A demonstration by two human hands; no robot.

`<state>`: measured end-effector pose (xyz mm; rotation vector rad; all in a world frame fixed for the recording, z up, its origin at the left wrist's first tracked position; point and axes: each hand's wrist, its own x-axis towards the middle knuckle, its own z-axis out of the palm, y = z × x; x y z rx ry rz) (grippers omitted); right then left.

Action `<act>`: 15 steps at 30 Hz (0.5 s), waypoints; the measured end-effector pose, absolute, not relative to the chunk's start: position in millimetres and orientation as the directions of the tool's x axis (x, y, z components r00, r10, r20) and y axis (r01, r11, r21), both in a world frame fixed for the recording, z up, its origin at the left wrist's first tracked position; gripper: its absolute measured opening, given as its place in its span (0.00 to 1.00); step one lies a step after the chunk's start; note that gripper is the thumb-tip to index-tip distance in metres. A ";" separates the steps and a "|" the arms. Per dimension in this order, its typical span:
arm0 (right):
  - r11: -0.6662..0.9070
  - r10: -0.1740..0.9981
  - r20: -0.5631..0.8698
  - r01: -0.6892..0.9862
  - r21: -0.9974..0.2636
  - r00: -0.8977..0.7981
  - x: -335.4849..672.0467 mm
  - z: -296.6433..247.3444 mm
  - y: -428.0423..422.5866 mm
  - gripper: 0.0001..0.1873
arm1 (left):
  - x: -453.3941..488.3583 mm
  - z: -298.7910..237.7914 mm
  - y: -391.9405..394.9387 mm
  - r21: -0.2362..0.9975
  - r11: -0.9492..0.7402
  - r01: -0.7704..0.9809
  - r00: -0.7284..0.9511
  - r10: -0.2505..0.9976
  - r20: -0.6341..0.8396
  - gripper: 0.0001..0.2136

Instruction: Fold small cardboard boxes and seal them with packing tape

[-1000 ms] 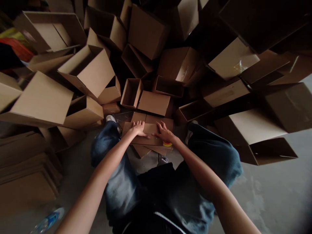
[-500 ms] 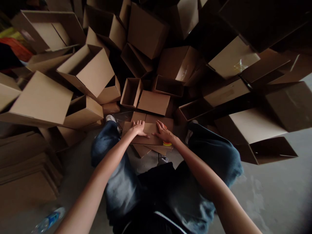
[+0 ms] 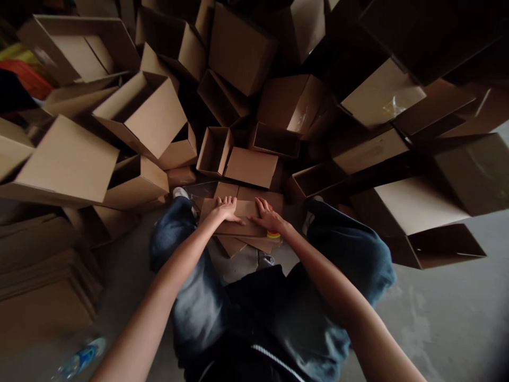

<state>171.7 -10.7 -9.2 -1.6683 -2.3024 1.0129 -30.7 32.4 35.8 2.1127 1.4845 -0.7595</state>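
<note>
Between my bent legs lies a flattened cardboard box (image 3: 248, 227), brown, on top of other cardboard pieces (image 3: 233, 246) whose edges stick out below it. My left hand (image 3: 227, 209) rests palm down on its left part, fingers stretched toward the far edge and thumb pointing inward. On the right part my right hand (image 3: 268, 214) also lies flat, its fingers spread. A roll with a bright yellow and orange rim (image 3: 273, 234) shows partly under my right wrist; the rest of it is hidden. Nothing is gripped in either hand.
Many open cardboard boxes are heaped ahead, among them a small box (image 3: 251, 167) just beyond the flat card. Stacked flat cardboard (image 3: 43, 286) stands at my left, with a plastic bottle (image 3: 81, 358) near it. Another open box (image 3: 417, 212) lies at right on grey concrete floor (image 3: 433, 318).
</note>
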 end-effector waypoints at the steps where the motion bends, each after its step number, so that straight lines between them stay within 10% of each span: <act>1: 0.163 0.881 -0.279 0.800 -0.578 -0.381 171.3 -8.2 -11.0 0.45 | -30.4 36.6 32.5 0.047 -0.320 0.946 0.270 0.699 -0.662 0.58; 15: 0.149 0.882 -0.305 0.827 -0.542 -0.359 168.2 0.7 -12.8 0.46 | -32.0 37.1 32.4 0.069 -0.308 0.949 0.278 0.709 -0.648 0.59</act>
